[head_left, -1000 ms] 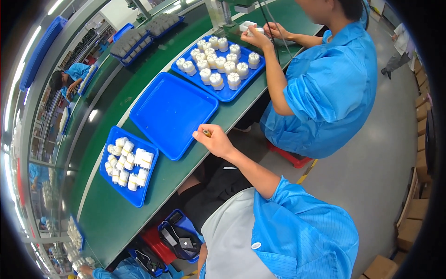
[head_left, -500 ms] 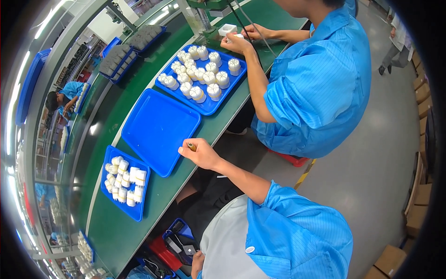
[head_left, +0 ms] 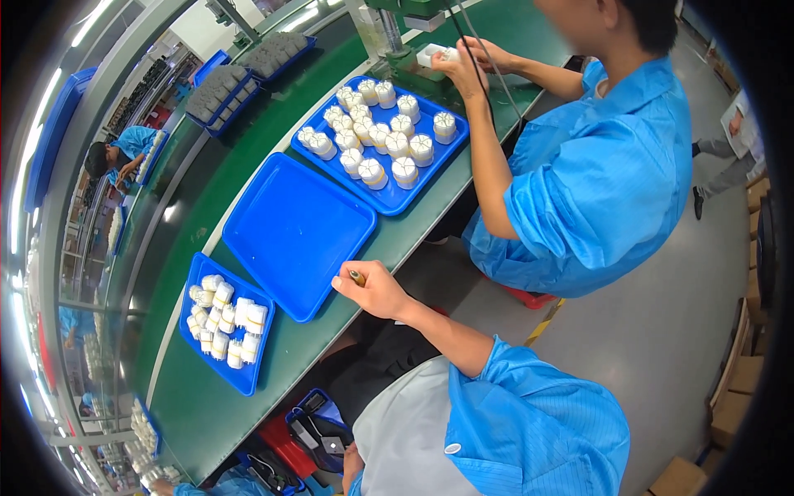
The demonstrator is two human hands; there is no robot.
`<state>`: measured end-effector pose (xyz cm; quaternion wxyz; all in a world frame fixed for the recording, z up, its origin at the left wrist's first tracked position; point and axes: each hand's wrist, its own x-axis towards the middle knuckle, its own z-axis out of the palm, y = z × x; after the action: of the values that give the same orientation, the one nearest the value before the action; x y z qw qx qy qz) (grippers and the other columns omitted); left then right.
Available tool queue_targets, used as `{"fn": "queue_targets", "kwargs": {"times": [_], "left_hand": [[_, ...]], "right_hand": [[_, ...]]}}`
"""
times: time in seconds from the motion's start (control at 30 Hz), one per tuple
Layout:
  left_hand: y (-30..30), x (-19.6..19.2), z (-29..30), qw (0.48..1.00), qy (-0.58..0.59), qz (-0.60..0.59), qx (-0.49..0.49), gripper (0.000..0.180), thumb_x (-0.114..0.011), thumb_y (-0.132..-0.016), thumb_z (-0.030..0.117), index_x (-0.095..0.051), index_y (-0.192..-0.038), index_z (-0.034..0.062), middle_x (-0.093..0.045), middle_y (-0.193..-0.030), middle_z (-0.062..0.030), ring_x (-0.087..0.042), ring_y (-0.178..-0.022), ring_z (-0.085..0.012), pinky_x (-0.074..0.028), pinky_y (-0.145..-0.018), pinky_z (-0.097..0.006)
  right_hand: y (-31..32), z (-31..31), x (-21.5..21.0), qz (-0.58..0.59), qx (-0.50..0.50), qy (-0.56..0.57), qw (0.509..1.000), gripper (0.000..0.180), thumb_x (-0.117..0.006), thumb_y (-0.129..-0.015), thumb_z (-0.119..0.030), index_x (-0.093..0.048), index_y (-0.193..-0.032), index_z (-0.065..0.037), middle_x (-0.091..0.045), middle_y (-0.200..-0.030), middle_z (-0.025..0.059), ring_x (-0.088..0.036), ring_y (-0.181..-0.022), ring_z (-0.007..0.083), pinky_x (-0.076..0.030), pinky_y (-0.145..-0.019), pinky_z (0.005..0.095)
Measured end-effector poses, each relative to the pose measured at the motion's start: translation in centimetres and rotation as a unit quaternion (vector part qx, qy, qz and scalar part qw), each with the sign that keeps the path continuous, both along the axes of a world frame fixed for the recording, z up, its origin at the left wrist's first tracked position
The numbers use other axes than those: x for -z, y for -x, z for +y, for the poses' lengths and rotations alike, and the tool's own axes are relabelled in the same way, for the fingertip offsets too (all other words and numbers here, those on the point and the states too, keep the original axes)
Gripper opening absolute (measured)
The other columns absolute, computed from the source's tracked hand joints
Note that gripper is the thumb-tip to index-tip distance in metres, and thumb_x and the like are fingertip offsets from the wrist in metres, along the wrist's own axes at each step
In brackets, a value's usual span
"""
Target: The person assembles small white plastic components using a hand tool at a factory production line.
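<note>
My right hand (head_left: 376,289) is closed round a slim, pen-like thing (head_left: 357,278) with a brownish end. It hovers by the table edge, close to the near right side of a bare blue tray (head_left: 289,231). Low in the picture, my left hand (head_left: 353,463) rests beside my lap; its fingers are mostly hidden. Left of the bare tray, a smaller blue tray (head_left: 248,380) holds several white cylindrical parts (head_left: 219,318) with yellowish bands. Beyond it, another blue tray (head_left: 393,200) carries many similar white parts (head_left: 397,145), standing upright.
A co-worker in a blue jacket (head_left: 595,182) sits at the right, hands (head_left: 475,70) at a white block by a green bench machine (head_left: 409,62). Trays of grey parts (head_left: 219,103) stand across the green table (head_left: 186,397). A blue bin of small devices (head_left: 318,417) is below the edge.
The view has shifted slightly, so trays and co-worker appear farther right. My right hand keeps its grip near the bare tray. The co-worker's hands remain at the white block; a passer-by has moved.
</note>
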<state>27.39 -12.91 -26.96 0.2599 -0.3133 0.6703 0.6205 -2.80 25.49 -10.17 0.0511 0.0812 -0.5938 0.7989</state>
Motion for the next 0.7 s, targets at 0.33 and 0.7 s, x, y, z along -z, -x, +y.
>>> {"fn": "queue_targets", "kwargs": {"times": [0.33,0.7], "left_hand": [[-1.8,2.6,-3.2,0.982,-0.037,-0.18,0.044,0.026,-0.059,-0.089,0.001,-0.063,-0.114,0.0011,-0.067,-0.114,-0.0145,-0.066,-0.1,-0.0259,-0.053,-0.084,-0.034],[-8.8,7.6,-7.1,0.989,0.059,-0.034,0.131,0.034,-0.049,-0.094,0.01,-0.049,-0.127,0.001,-0.054,-0.127,-0.0198,-0.052,-0.115,-0.0302,-0.042,-0.096,-0.034]], "right_hand": [[0.0,0.0,0.0,-0.008,0.002,-0.052,0.999,0.035,-0.062,-0.094,-0.021,-0.048,-0.068,-0.002,-0.033,-0.054,-0.0039,-0.029,-0.054,0.0046,-0.025,-0.046,0.0286],[0.1,-0.5,0.3,-0.013,-0.003,-0.055,0.998,0.03,-0.063,-0.093,-0.017,-0.051,-0.069,-0.003,-0.034,-0.053,-0.0054,-0.03,-0.052,0.0021,-0.023,-0.045,0.0271]]}}
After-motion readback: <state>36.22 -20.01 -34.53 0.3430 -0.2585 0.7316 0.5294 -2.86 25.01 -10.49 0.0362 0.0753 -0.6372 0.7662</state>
